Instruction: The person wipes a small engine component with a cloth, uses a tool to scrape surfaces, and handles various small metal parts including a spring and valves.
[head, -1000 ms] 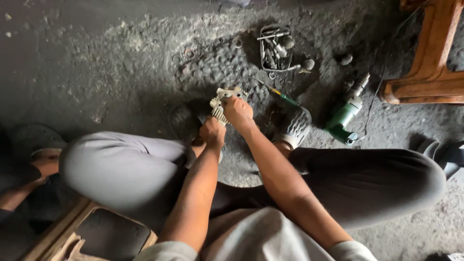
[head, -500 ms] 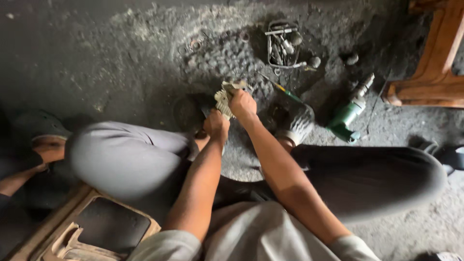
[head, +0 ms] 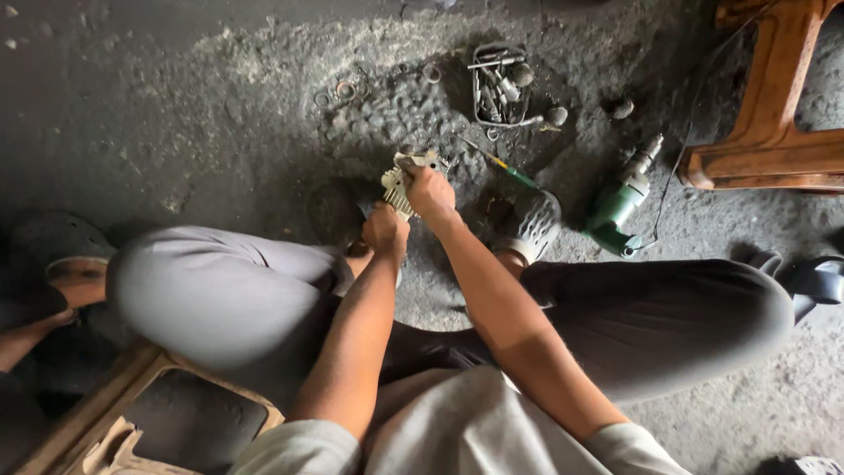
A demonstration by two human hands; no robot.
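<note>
Seat edge, pale wooden frame with dark pad (head: 167, 413) — lower left, beneath the person's grey-trousered left knee; a dark sandal on another foot (head: 61, 264) lies at the far left, on the gritty dark concrete floor (head: 176, 114).

Left hand (head: 385, 230) — closed around the lower end of a small pale finned metal part (head: 400, 186), knuckles toward the camera.

Right hand (head: 431, 189) — closed over the upper right side of the same part; both hands sit together, touching or nearly so, clamped on it just above the floor between the knees. Whether a tool is in either fist, cannot tell.

Finned metal part — long axis runs from lower left to upper right, away from the body; the ribbed end faces the left hand, the lumpy bracket end points toward the tray. Step judged: gripping and working the part, perhaps twisting or prying a piece loose. Next move would call for a firm counter-hold by the left hand while the right turns or pulls.

Small wire tray of bolts and sockets (head: 499, 86) — beyond the hands, well apart. Green-handled screwdriver (head: 505, 167) — just right of the hands. Green electric drill (head: 620, 202) with cord — farther right, lying flat. Orange-brown wooden bench leg (head: 765, 114) — far right.
</note>
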